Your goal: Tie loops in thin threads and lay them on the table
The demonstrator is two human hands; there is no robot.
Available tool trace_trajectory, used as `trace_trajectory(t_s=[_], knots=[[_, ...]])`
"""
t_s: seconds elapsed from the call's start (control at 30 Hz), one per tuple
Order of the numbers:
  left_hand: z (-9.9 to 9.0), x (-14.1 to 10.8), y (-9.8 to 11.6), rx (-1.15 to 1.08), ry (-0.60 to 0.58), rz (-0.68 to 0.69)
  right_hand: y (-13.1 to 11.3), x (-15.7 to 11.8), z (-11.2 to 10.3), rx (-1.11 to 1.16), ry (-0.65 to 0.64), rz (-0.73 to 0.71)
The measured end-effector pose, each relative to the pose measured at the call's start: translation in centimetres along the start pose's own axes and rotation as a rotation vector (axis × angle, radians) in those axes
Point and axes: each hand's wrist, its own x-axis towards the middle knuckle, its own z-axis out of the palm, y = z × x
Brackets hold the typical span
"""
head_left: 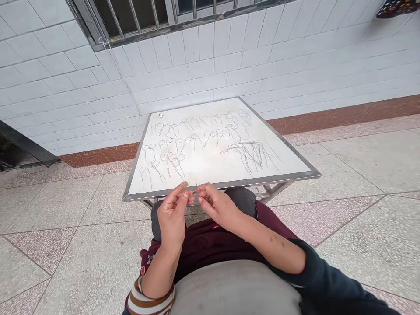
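Both hands meet just past the table's near edge, over my lap. A thin dark wire [193, 182] runs between them and bends into a loop above my fingertips. My left hand [173, 212] is closed in a pinch on it, thumb against fingers; a tan wrap seems to cover the index fingertip. My right hand [218, 205] pinches the same wire from the other side, its fingers curled. Where exactly the wire's ends lie is hidden by the fingers. Several wires with round looped heads [179, 141] lie in rows on the white table [200, 168].
A loose pile of straight wires [256, 157] lies at the table's right. Near the far left corner sits a small white and red item [160, 116]. The metal rim [278, 176] borders the tabletop. Behind stands a tiled wall [197, 70] with a barred window [147, 17].
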Motion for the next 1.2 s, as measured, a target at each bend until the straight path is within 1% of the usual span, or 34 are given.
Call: trace_trajectory(t_s=[0.07,0.17,0.3,0.4,0.47,0.53,0.6,0.77,0.9,1.0,1.1,1.2], knots=[[0.0,-0.3,0.1,0.026,0.008,0.008,-0.3,-0.2,-0.1,-0.005,0.013,-0.027],[0.1,-0.6,0.1,0.02,0.016,-0.015,-0.6,-0.5,-0.3,0.008,0.047,-0.078],[0.1,-0.7,0.1,0.07,-0.028,-0.026,-0.6,-0.6,-0.4,0.033,0.107,-0.122],[-0.1,-0.4,0.0,0.181,-0.063,-0.027,0.0,-0.3,-0.3,0.125,0.073,-0.079],[-0.3,0.0,-0.1,0.245,-0.077,-0.024,0.5,0.0,-0.2,0.26,0.015,-0.017],[-0.5,0.6,-0.3,0.255,-0.073,-0.017,1.0,0.2,-0.1,0.398,-0.032,0.042],[-0.6,1.0,-0.6,0.219,-0.066,-0.023,1.4,0.4,0.1,0.471,-0.053,0.08],[-0.4,1.0,-1.6,0.15,-0.086,-0.077,1.7,0.6,0.8,0.42,-0.024,0.133],[-0.2,0.7,-2.0,0.022,-0.119,-0.095,1.6,0.6,0.9,0.445,-0.002,0.136],[0.0,0.5,-1.8,-0.122,-0.164,-0.158,1.5,0.5,0.8,0.458,-0.004,0.146],[0.2,0.5,-1.3,-0.304,-0.189,-0.223,1.6,0.6,0.4,0.57,-0.011,0.177],[0.3,0.7,-0.8,-0.411,-0.188,-0.239,1.9,0.7,-0.2,0.648,0.006,0.194]])
